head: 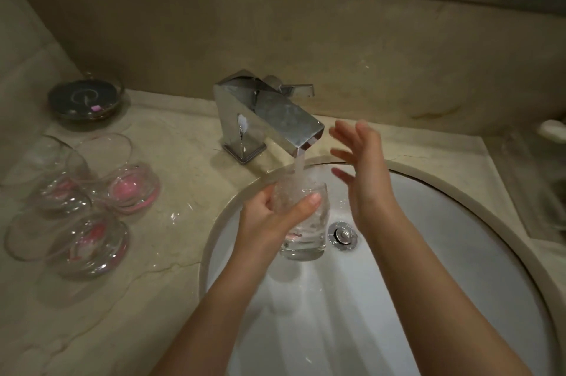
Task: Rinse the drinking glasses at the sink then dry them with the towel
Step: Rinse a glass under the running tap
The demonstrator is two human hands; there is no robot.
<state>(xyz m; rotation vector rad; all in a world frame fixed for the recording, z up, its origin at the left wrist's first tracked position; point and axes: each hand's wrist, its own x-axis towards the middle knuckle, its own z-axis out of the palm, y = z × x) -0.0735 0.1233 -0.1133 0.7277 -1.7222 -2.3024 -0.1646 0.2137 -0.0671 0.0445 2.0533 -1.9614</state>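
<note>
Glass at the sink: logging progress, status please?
Left hand grips glass under running faucet. Right hand open, fingers spread, holding nothing. Three glasses wait on counter. Nothing obstructing.

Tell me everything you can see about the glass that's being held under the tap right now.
The glass is a clear, straight-sided tumbler with a thick base, looking like real glass. It is held roughly upright over the white sink, mouth up, under the running stream from the chrome tap. Water is churning inside it. The left hand grips its side, thumb across the front. The right hand is open beside it, not touching.
</note>
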